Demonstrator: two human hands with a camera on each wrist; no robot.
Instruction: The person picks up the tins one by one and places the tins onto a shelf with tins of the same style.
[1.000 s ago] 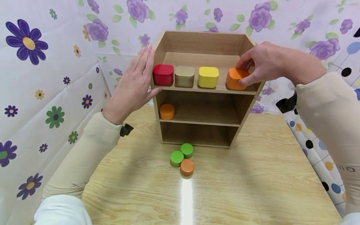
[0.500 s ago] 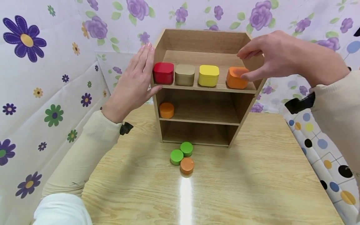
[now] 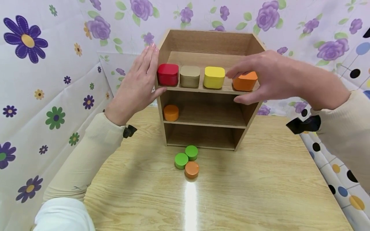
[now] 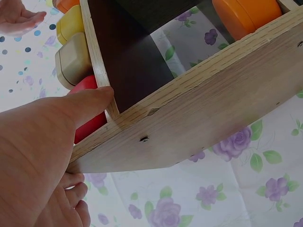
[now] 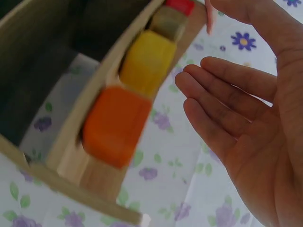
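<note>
A small wooden shelf unit (image 3: 205, 124) stands on the table. Along its top level sit a red box (image 3: 168, 74), a khaki box (image 3: 189, 77), a yellow box (image 3: 214, 78) and an orange box (image 3: 244, 81), all with rounded corners. My left hand (image 3: 136, 85) rests against the unit's left side with straight fingers, its thumb (image 4: 97, 101) touching the front edge below the red box. Near the orange box, my right hand (image 3: 271, 77) hovers with fingers and thumb spread; a gap separates it from the box in the right wrist view.
An orange round piece (image 3: 171, 113) sits at the left of the middle shelf. Before the unit, two green round pieces (image 3: 181, 160) and a brownish-orange one (image 3: 192, 169) lie on the table (image 3: 245, 192). Flowered cloth (image 3: 115, 19) hangs behind and at the left.
My right hand let go of the orange box, lifted away to the right, then came back lower and left in front of it. The left hand stayed against the shelf unit.
</note>
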